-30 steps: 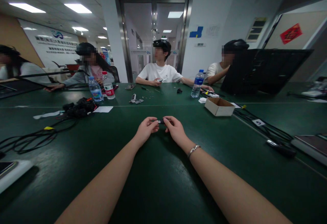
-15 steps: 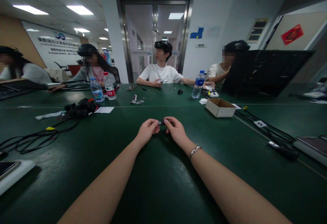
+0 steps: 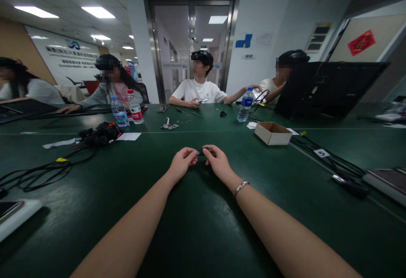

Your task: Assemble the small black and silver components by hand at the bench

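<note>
green tabletop [image 3: 196, 227], dark handheld piece [image 3: 199, 152], "5" tag [image 3: 321, 153]

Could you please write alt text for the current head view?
The left hand and right hand pinch a small dark object between them over a green table. Beyond are an open box, three bottles and four people.

"5" is printed on the white tag [image 3: 321, 153] on the cables [image 3: 341, 164] at right. On the tilted red poster [image 3: 361, 42], 福 can be read. On the wall sign [image 3: 63, 71] at left, 大数据 can be made out under a blue logo [image 3: 72, 44]; smaller lines are blurred. White characters are borne on the red label [image 3: 136, 112] of one bottle [image 3: 130, 96], too small to be read. Lettering on the door [image 3: 174, 66] is likewise lost.
</note>
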Available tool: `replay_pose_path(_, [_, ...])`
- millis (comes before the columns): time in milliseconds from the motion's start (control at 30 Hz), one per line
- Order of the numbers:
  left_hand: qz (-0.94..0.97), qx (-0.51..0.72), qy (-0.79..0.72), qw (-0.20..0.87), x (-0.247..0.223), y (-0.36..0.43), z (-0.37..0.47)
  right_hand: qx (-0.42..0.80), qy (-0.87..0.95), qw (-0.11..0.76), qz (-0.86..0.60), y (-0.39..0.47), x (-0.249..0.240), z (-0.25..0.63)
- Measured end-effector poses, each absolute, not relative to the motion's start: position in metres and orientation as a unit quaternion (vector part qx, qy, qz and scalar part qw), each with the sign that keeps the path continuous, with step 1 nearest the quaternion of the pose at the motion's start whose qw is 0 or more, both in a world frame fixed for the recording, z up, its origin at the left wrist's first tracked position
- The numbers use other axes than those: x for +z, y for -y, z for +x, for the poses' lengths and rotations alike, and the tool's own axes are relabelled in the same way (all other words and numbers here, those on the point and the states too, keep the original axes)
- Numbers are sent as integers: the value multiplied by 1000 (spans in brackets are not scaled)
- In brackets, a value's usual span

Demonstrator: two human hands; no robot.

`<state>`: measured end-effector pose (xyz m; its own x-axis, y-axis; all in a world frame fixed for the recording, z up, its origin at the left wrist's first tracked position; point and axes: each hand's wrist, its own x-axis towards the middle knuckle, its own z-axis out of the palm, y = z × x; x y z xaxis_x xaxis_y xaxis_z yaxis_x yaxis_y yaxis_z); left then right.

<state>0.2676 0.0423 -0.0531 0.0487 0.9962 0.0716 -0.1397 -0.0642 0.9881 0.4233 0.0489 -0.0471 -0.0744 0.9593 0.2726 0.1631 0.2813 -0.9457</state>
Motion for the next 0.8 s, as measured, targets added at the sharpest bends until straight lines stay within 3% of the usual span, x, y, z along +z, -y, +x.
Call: replay_pose_path(800, [510,535,-443,508,-49,-38,267,393,624,503,-450,-49,-49,424])
